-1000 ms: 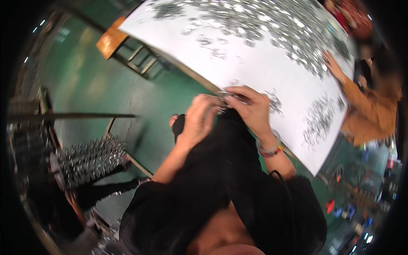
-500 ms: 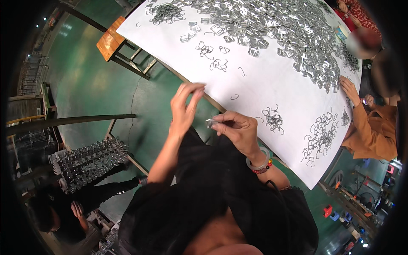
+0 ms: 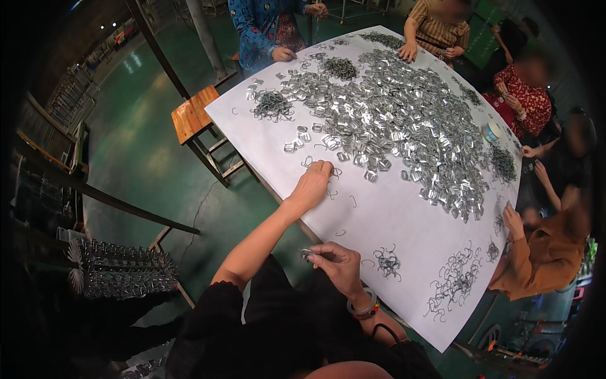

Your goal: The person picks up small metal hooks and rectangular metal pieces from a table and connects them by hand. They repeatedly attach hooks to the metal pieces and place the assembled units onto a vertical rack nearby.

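My left hand reaches across the white-covered table, fingers drawn together and pointing down among a few loose bent wire hooks. Whatever may be between those fingertips is hidden. Close to my body, just off the table's edge, my right hand pinches a small shiny metal buckle between thumb and fingers. A large heap of similar flat silver buckles covers the table's far part. Nearest my right hand on the table is a small pile of wire hooks.
More wire hooks lie near the right corner, and dark hook clumps flank the heap. A tub stands at the far right. Several people sit around the table, one in an orange-brown sleeve. A wooden stool is at the left.
My left hand has moved from beside the table edge out over the loose hooks. My right hand still pinches the buckle. The view has tilted up, showing more of the far table.
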